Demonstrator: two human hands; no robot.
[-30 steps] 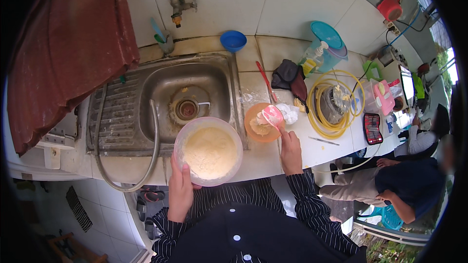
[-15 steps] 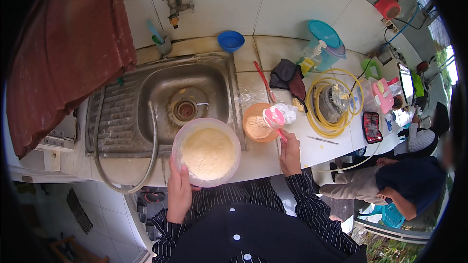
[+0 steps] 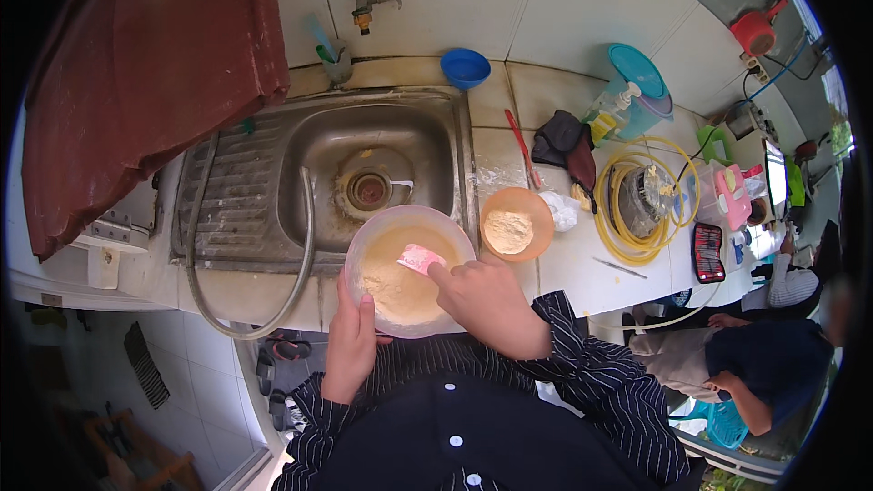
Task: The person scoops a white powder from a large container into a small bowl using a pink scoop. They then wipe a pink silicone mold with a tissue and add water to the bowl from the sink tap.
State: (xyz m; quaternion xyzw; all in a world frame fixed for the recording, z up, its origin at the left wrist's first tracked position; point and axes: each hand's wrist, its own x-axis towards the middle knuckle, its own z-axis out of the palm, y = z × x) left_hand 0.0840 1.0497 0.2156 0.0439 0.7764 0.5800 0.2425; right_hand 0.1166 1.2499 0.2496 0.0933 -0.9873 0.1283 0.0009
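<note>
My left hand (image 3: 353, 345) holds the near left side of the translucent pink bowl (image 3: 462, 245), thumb against the outer wall and fingers curled beneath, and the bowl stands just above the front edge of the sink (image 3: 471, 164). My right hand (image 3: 491, 305) is closed around the handle of a pink spatula (image 3: 421, 258), its blade tilted over the pale mixture (image 3: 386, 295). Half a second ago that blade was over the orange bowl (image 3: 544, 223); now it is inside the pink one, so I judge the work has passed from scooping to mixing in. Dry-looking powder lies on the mixture's left part. Beyond my right hand, the orange bowl sits on the table (image 3: 568, 259), a mound of powder (image 3: 507, 231) left in it, beside a crumpled white thing (image 3: 560, 211). Farther off are a coiled yellow hose (image 3: 627, 255), a blue bowl (image 3: 466, 69) and the wall tap (image 3: 364, 0).
</note>
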